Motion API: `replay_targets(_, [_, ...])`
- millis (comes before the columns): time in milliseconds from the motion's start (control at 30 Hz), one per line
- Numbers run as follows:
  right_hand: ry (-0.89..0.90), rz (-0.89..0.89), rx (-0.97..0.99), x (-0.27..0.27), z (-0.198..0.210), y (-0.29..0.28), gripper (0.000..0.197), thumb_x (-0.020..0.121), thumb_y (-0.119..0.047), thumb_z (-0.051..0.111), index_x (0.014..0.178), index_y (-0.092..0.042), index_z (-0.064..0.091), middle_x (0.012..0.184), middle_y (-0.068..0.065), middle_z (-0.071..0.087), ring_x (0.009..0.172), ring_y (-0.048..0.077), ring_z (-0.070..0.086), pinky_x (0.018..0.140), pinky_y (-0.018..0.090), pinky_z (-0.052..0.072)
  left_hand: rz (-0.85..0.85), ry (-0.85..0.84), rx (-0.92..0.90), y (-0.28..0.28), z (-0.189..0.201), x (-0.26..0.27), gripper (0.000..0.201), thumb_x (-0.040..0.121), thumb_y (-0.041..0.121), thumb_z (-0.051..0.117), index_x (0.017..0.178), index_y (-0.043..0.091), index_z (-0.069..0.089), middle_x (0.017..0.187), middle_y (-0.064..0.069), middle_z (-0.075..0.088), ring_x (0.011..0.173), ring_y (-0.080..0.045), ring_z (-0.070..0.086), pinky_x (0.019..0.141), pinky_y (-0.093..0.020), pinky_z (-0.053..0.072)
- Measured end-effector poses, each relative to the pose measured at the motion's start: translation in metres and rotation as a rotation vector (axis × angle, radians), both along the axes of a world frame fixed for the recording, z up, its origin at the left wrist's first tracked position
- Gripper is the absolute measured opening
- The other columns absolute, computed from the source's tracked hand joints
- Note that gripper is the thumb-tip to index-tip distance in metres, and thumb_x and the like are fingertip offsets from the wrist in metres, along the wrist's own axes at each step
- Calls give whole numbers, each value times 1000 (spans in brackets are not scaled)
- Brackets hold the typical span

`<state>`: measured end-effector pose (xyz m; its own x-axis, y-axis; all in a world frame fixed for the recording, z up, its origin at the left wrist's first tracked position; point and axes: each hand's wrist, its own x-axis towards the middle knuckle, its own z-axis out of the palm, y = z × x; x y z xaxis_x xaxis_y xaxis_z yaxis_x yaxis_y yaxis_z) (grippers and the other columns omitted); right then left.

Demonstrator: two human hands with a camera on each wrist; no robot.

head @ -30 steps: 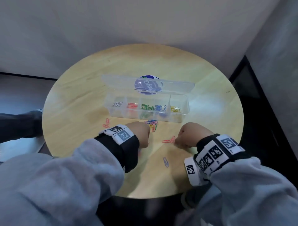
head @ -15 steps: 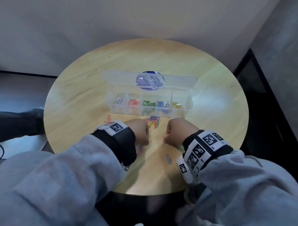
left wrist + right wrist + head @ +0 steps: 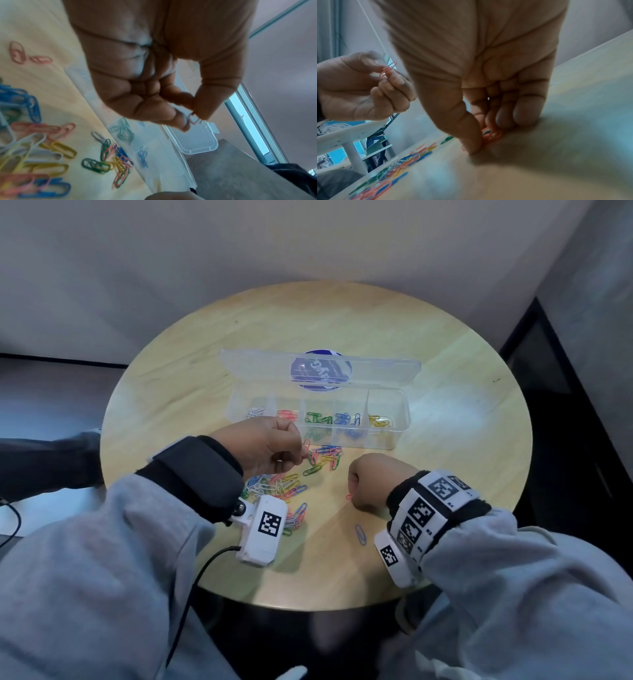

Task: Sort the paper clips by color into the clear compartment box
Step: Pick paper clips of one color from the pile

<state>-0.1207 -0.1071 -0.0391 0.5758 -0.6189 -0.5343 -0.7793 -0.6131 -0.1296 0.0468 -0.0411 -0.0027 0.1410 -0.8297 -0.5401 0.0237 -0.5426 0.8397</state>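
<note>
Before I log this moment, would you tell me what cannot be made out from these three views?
- How many clips the right hand pinches: head view shows only its back; the right wrist view is blurred at the fingertips.
- Exact clip counts in the clear box: too small from the head, blurred in the left wrist view.
- Clips under the left wrist camera: hidden in the head view.
- Left hand's red clip: partly covered by fingers.

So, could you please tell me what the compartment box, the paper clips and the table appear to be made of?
Box: clear, glossy plastic; the clips inside show through its walls and lid.
Clips: thin bent wire with a coloured coating, probably vinyl over metal; the core is not visible.
Table: pale wood or wood-look laminate with faint grain and a soft sheen; which one, I cannot tell.
</note>
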Motion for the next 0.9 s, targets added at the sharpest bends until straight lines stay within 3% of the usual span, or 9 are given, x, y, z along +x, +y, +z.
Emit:
replay_targets(133, [16, 24, 4, 0, 0, 0, 27, 91, -25, 52, 108, -7, 63, 111, 9, 65, 90, 23, 54, 74, 27, 42, 59, 34, 10, 1, -2, -2, 31, 88, -11, 44, 68, 12, 46, 48, 0, 57, 39, -8, 50, 42, -15, 41])
replay_targets(233, [-38, 36, 15, -1, 0, 0, 9, 88, -19, 54, 94, -13, 58, 102, 6, 61, 86, 21, 49, 67, 25, 38, 91, 42, 53, 1, -3, -3, 29, 88, -8, 37, 81, 13, 55, 60, -2, 51, 48, -11, 50, 47, -19, 42])
replay_targets(333, [-84, 40, 35, -4, 0, 0, 6, 86, -12, 53, 88, -17, 51, 93, 2, 54, 83, 20, 48, 50, 22, 32, 114, 109, 98, 1, -4, -6, 29, 89, -2, 32, 80, 11, 57, 65, -2, 45, 50, -10, 49, 46, -17, 43])
replay_targets(433, [-140, -8, 93, -5, -2, -1, 12, 84, -8, 52, 89, -19, 52, 91, -1, 54, 81, 19, 48, 50, 21, 33, 137, 80, 141, -2, -3, -15, 23, 90, 6, 39, 74, 9, 56, 64, -1, 44, 52, -11, 44, 43, -15, 40])
replay_targets(500, [-172, -64, 141, -7, -5, -6, 17, 82, -7, 55, 88, -23, 57, 87, -5, 55, 81, 16, 51, 60, 22, 41, 99, -77, 187, -8, -5, -22, 19, 90, 9, 49, 71, 11, 53, 63, -1, 39, 52, -11, 35, 46, -17, 33])
replay_targets(600, [-257, -166, 236, -14, -4, -19, 23, 78, -2, 56, 83, -23, 64, 70, -7, 57, 69, 14, 56, 67, 27, 51, -153, -479, 190, -16, -10, -27, 16, 86, 23, 62, 76, 16, 53, 63, 0, 38, 54, -14, 33, 51, -22, 27])
replay_targets(733, [-559, -448, 584, -28, 6, -35, 23, 86, 5, 49, 75, -12, 60, 63, 6, 58, 54, 13, 59, 62, 22, 55, -353, -946, 92, -25, -9, -39, 17, 81, 35, 67, 90, 25, 57, 67, 11, 47, 63, -9, 48, 51, -22, 30])
replay_targets(800, [-656, -534, 659, -35, 7, -44, 27, 88, 7, 43, 72, -9, 58, 63, 7, 54, 55, 15, 55, 54, 20, 52, -412, -1077, 77, -31, -10, -46, 19, 83, 33, 64, 100, 26, 59, 75, 10, 50, 76, -15, 50, 52, -22, 30])
replay_targets(900, [-730, -606, 700, -40, 6, -52, 28, 88, 7, 39, 70, -7, 55, 64, 6, 49, 48, 11, 50, 41, 17, 43, -485, -1186, 116, -38, -15, -52, 24, 87, 27, 56, 110, 21, 62, 102, 0, 60, 91, -20, 54, 69, -23, 36])
